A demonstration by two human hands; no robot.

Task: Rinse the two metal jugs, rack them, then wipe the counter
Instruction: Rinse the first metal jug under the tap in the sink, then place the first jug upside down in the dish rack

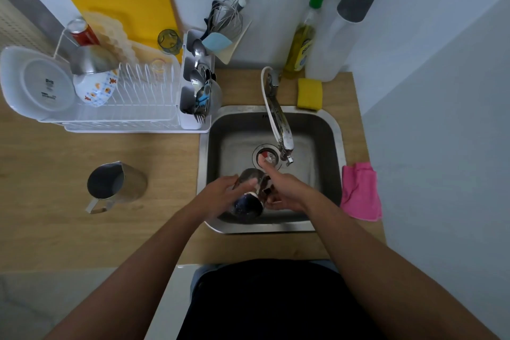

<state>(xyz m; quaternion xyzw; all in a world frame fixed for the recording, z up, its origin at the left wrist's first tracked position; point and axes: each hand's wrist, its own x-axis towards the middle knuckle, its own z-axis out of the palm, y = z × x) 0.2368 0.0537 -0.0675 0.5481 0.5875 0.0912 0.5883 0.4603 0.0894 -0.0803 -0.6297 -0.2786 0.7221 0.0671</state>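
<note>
One metal jug (248,201) is held tilted over the steel sink (328,124), its dark mouth turned toward me. My left hand (220,190) wraps its left side. My right hand (284,190) grips its right side by the handle, index finger stretched toward the drain. The second metal jug (117,183) stands upright on the wooden counter (41,201), left of the sink, handle pointing toward me. The tap spout (278,124) ends above the drain; I cannot tell whether water runs. A white dish rack (143,102) sits at the back left. A pink cloth (360,190) lies at the sink's right edge.
The rack holds a plastic bowl, a patterned bowl, a steel bowl, glasses and a cutlery caddy (197,85). A yellow sponge (309,93), a dish soap bottle (302,41) and a paper towel roll (342,25) stand behind the sink. A wall rises close on the right.
</note>
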